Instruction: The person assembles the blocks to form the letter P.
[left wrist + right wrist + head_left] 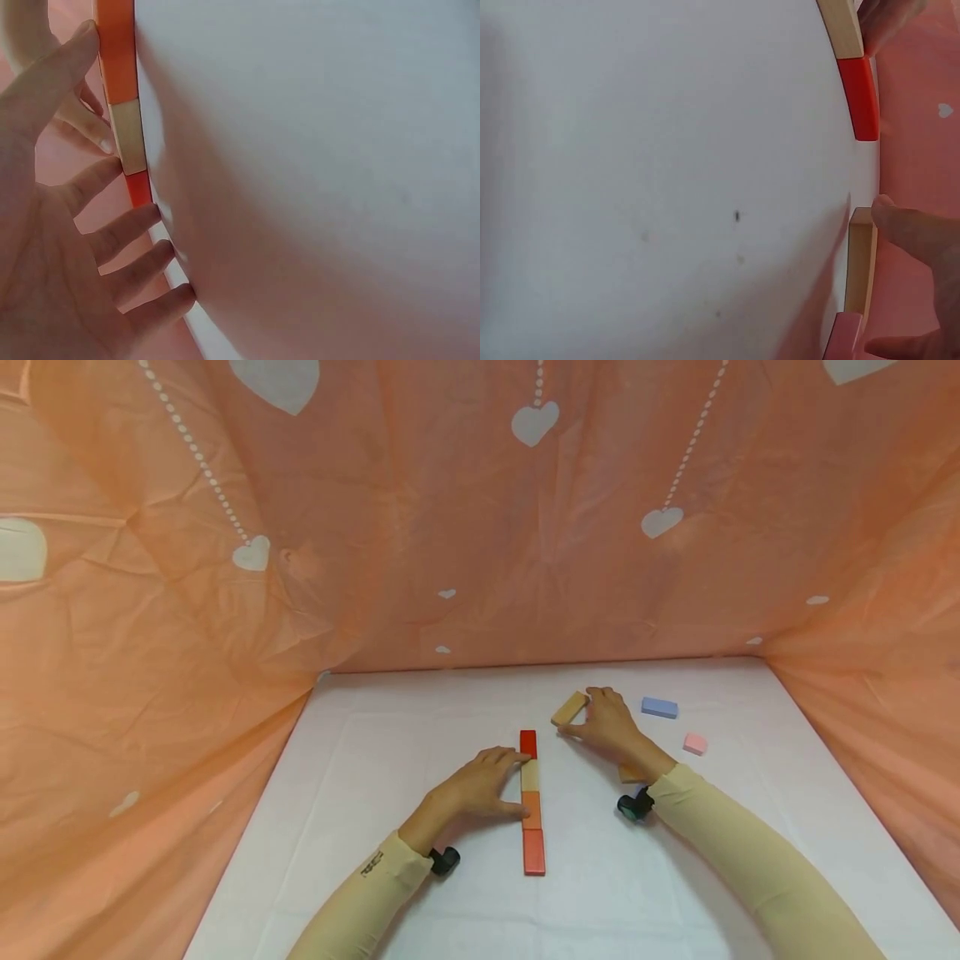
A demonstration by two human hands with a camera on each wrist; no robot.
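Note:
A straight row of blocks [532,802] lies on the white table [390,760]: dark red at the far end, then tan, orange and red. My left hand [504,783] rests flat against the row's left side, its straight fingers [112,240] touching the blocks [129,139]. To the right, my right hand [583,714] pinches a loose tan block [569,707] that lies at an angle, with a fingertip [900,225] on its far end [861,262]. The row's dark red end block [859,97] lies just beyond it.
A blue block [659,707] and a pink block [695,743] lie to the right of my right hand. Another tan block [630,773] shows partly under my right wrist. An orange cloth with white hearts [480,527] walls the table at the back and both sides.

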